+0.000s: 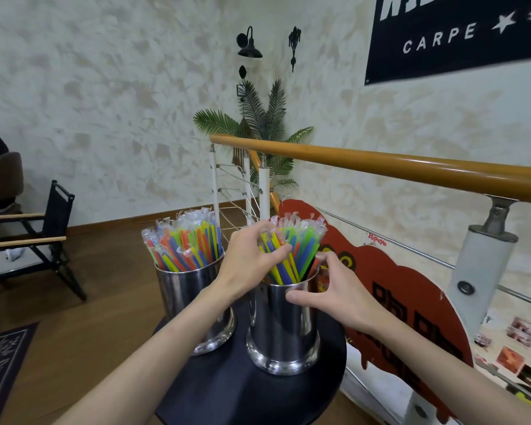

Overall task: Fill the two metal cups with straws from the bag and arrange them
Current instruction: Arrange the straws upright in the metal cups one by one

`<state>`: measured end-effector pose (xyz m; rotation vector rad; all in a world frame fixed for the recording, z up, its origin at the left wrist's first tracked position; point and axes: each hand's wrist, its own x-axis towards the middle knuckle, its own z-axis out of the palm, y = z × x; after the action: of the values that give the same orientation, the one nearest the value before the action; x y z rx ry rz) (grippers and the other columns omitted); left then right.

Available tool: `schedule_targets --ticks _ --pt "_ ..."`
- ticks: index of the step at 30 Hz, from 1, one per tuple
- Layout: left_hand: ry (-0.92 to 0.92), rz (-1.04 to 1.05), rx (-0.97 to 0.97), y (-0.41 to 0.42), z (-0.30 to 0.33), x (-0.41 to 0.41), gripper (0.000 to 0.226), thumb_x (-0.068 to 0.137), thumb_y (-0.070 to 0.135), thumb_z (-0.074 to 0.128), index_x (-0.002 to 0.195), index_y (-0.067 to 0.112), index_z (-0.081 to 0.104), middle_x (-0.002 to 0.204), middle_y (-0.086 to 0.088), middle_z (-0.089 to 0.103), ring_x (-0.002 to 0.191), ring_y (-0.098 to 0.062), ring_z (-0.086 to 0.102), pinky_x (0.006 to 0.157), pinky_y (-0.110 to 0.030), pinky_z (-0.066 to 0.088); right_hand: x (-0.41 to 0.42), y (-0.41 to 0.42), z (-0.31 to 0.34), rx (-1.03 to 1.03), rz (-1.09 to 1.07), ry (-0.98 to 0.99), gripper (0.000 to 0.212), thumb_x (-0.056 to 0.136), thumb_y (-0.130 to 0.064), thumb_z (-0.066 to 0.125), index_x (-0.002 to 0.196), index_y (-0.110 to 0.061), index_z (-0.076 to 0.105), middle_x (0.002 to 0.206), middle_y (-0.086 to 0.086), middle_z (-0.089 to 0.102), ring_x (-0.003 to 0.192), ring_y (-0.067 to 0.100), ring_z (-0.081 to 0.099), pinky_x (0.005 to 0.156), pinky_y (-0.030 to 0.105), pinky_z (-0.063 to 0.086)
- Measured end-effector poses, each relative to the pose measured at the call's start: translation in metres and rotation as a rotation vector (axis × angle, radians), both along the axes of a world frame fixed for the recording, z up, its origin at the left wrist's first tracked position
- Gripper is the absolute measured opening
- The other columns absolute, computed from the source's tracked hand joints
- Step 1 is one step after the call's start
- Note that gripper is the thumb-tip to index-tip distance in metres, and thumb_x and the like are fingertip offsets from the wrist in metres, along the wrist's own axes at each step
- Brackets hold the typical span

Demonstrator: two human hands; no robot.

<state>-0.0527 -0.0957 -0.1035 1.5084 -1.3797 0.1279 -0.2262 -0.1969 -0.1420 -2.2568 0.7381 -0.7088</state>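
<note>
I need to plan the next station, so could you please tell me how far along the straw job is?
Both cups already hold straws: the left cup looks full and untouched. In hand is the right cup: the left hand grips its straws while the right hand rests at the rim. What is left looks like final arranging. No bag is in view.

Table: round black top point(227, 394), under the wares.
Railing: wooden handrail point(396, 167), right side.
Corner: green palm plant point(267, 118); black wall lamp point(249, 46).
Left: black folding chair point(43, 228).
Wall: dark banner point(442, 35) reading "CARPE".
</note>
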Motion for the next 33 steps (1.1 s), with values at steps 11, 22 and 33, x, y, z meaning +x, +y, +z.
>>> schedule_targets --ticks 11,22,33 --pt "0.087 -0.159 0.108 0.000 -0.002 0.018 0.030 0.081 0.033 0.084 0.102 0.028 0.063 0.109 0.009 0.068 0.111 -0.008 0.059 0.091 -0.029 0.041 0.000 -0.022 0.011 0.295 0.339 -0.035 0.119 0.064 -0.035 0.096 0.155 -0.042 0.020 0.153 -0.021 0.042 0.142 0.003 0.041 0.124 0.042 0.026" --pt "0.085 -0.177 0.120 0.004 0.001 0.020 0.033 0.081 0.032 0.084 0.105 0.028 0.062 0.115 0.008 0.067 0.117 -0.004 0.057 0.095 -0.008 0.034 0.007 -0.030 0.013 0.313 0.361 -0.052 0.102 0.066 -0.020 0.094 0.149 -0.034 0.038 0.142 -0.010 0.059 0.128 0.012 0.060 0.112 0.036 0.045" --pt "0.091 -0.142 0.116 -0.005 -0.001 0.019 0.030 0.082 0.045 0.080 0.100 0.025 0.066 0.103 0.007 0.069 0.101 -0.008 0.063 0.090 -0.029 0.046 0.002 -0.020 0.005 0.278 0.306 -0.087 0.098 0.057 -0.045 0.098 0.138 -0.046 0.044 0.132 -0.011 0.066 0.125 0.013 0.061 0.118 0.048 0.038"
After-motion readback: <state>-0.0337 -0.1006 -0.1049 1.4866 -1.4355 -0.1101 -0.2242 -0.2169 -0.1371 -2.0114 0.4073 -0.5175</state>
